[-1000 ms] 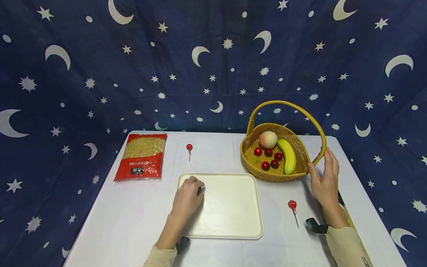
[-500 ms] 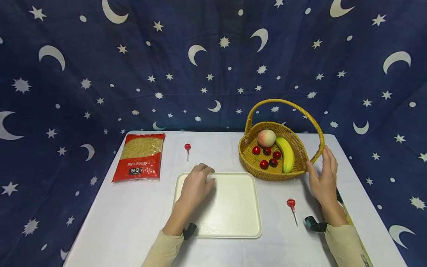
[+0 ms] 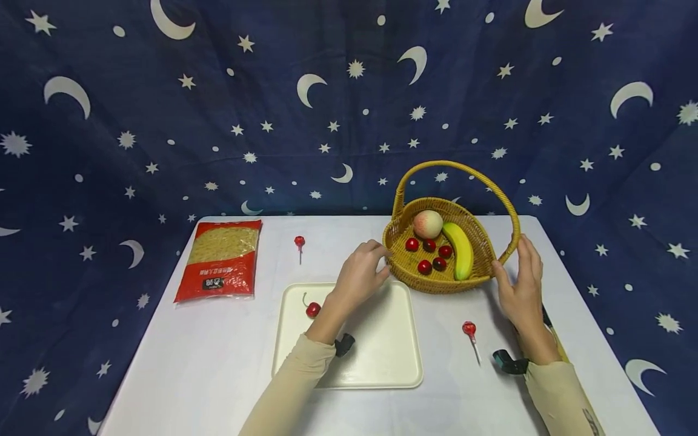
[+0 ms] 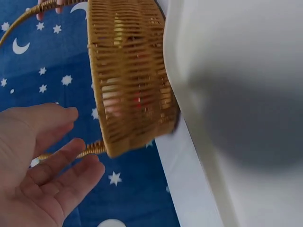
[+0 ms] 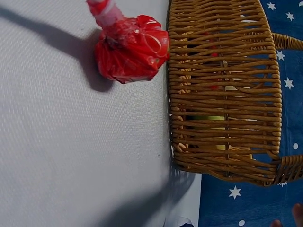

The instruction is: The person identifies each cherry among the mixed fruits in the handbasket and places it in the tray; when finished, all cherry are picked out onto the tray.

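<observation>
My left hand (image 3: 361, 269) is over the tray's far right corner, fingertips at the woven basket's (image 3: 436, 284) left rim. Nothing is between its parted fingers in the left wrist view. My right hand (image 3: 520, 297) rests at the basket's right end, thumb tip at the rim and straight fingers beside the handle (image 3: 463, 166). The basket holds a peach (image 3: 428, 224), a banana (image 3: 461, 251) and several dark red cherries (image 3: 425, 267). On the cream tray (image 3: 376, 375) lies one cherry (image 3: 313, 310) with a stem, partly beside my left forearm.
A red lollipop (image 3: 469, 329) lies in front of the basket, and another lollipop (image 3: 300, 241) behind the tray. At the far left is a red bag of pasta (image 3: 220, 260). A starry blue cloth (image 3: 349, 121) hangs behind the white table.
My left hand has let go of a cherry on the tray and moved right to the basket's left rim. My right hand has stayed at the basket. The view has shifted slightly.
</observation>
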Motion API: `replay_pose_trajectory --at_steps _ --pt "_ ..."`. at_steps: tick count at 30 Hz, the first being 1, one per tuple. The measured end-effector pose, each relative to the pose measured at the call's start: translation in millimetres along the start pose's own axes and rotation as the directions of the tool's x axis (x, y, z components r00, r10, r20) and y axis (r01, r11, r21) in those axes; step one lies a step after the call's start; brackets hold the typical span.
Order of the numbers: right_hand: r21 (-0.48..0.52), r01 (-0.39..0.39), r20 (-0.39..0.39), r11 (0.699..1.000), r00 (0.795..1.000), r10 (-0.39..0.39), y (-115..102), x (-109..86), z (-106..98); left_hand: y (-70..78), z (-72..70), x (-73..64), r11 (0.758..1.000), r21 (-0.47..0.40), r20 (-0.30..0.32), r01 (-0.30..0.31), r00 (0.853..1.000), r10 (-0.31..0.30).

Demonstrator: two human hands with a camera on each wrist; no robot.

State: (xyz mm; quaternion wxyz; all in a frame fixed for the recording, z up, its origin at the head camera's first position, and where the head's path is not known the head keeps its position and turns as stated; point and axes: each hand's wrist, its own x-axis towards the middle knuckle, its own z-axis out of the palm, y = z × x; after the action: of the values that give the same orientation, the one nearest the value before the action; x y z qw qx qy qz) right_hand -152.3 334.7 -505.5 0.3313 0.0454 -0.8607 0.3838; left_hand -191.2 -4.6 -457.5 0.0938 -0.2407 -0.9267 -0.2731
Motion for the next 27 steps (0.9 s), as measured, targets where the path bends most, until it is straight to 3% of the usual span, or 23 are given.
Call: replay_pose_trajectory --at_steps 5,11,16,21,27 --pt "-0.005 -0.011 0.008 1.000 1.000 0.011 1.0 0.8 -0.1 10.6 13.5 16.4 0.999 -0.018 0.027 -0.029 0.999 0.029" --pt "0.004 -0.024 0.007 1.000 1.000 0.024 0.9 1.1 0.8 24.0 26.4 40.2 0.997 0.033 0.087 -0.072 0.994 0.069" --pt "-0.010 -0.032 0.006 0.999 0.999 0.032 -0.2 2.3 2.1 33.2 35.3 64.7 0.995 0.045 0.177 -0.088 0.981 0.079" --pt "-0.027 -0.056 0.014 0.998 0.998 0.057 0.5 1.0 2.5 38.0 48.0 83.2 0.996 0.050 0.307 -0.079 0.950 0.060" --pt "-0.021 -0.051 0.012 0.998 0.999 0.051 1.6 -0.3 1.6 40.0 61.4 93.1 0.998 0.030 0.449 -0.050 0.893 0.031"
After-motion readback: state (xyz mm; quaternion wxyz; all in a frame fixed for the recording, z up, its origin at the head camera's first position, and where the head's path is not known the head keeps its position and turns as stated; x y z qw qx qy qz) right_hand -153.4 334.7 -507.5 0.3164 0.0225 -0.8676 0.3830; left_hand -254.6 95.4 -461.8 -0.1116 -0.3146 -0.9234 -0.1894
